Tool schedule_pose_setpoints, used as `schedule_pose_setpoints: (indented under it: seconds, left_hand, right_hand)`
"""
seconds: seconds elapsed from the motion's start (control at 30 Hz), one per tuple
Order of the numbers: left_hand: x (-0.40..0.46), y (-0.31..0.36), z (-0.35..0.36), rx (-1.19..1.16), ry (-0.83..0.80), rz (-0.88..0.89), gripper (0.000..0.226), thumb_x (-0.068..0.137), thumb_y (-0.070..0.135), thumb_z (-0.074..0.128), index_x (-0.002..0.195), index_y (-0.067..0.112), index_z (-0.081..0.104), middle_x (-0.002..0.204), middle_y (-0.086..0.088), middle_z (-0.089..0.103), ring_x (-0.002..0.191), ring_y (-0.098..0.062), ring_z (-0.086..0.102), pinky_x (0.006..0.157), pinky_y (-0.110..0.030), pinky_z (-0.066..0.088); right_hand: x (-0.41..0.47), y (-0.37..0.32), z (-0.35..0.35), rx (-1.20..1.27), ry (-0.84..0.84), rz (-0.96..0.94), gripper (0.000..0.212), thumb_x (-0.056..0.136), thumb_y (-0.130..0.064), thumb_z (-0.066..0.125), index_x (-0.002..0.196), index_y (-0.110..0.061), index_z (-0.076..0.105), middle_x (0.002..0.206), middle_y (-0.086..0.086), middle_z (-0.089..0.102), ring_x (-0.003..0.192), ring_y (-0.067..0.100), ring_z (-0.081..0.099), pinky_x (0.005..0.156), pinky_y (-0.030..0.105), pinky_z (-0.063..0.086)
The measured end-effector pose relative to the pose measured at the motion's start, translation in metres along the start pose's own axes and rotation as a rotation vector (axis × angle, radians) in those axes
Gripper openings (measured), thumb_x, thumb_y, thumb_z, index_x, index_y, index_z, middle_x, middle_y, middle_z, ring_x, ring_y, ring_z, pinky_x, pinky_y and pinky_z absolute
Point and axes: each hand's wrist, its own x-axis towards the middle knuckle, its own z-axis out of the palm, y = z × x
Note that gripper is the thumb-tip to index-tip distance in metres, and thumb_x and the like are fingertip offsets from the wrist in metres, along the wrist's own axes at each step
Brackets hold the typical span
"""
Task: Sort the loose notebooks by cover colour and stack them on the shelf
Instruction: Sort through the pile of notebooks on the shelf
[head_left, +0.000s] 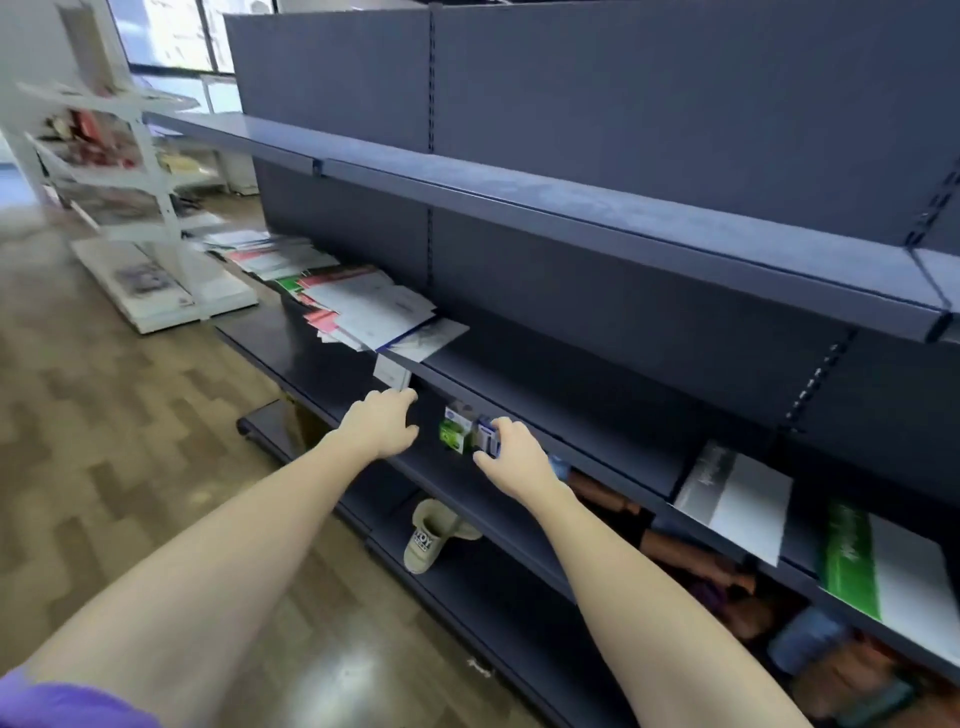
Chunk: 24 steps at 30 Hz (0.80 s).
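Blue-covered notebook pinched in right hand fingers; left hand fingers curled, holding nothing.

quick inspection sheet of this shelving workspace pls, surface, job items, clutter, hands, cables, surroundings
surface: dark metal shelving; the top shelf shown bears nothing visible.
job's things: loose notebooks lie fanned and overlapping on the middle shelf; grey-and-white notebook and green-and-white notebook lie apart further right.
clutter: green box on the lower shelf; beige shoe below; blurred items at lower right, not identifiable.
hands: left hand reaches under the middle shelf, fingers curled, hold unclear; right hand grips a small blue-and-white box.
cables: nothing seen.
surroundings: wooden floor; white rack at left.
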Motion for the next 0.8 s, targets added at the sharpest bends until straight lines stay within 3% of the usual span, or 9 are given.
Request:
schedule_pose_setpoints:
  seconds: [0.23,0.47,0.8]
  left_hand:
    - [0.105,-0.094,-0.044,0.167,-0.102,-0.009,0.058,0.094,0.035,0.055,0.148,0.025,0.036,0.144,-0.006,0.047,0.128,-0.031,0.046,0.098,-0.044,0.045]
    - [0.166,-0.165,-0.039,0.001,0.019,-0.013,0.05,0.092,0.031,0.053,0.141,0.022,0.044,0.135,-0.007,0.058,0.121,-0.032,0.052,0.093,-0.043,0.048]
    - [0.257,-0.257,-0.031,-0.18,0.036,0.129,0.055,0.093,0.024,0.058,0.146,0.016,0.043,0.146,-0.004,0.05,0.133,-0.024,0.046,0.106,-0.041,0.042]
  right_hand:
    - [0.134,-0.068,0.02,0.084,-0.003,-0.019,0.054,0.093,-0.042,0.057,0.139,-0.018,0.043,0.134,0.005,0.047,0.121,0.027,0.051,0.098,0.044,0.047]
    - [0.229,-0.118,0.048,0.039,-0.043,-0.056,0.058,0.093,-0.044,0.059,0.141,-0.017,0.043,0.142,0.004,0.047,0.125,0.025,0.05,0.097,0.042,0.047]
    - [0.323,-0.186,0.109,-0.075,-0.015,0.014,0.068,0.088,-0.038,0.063,0.148,-0.015,0.04,0.15,0.006,0.041,0.136,0.027,0.038,0.112,0.042,0.033]
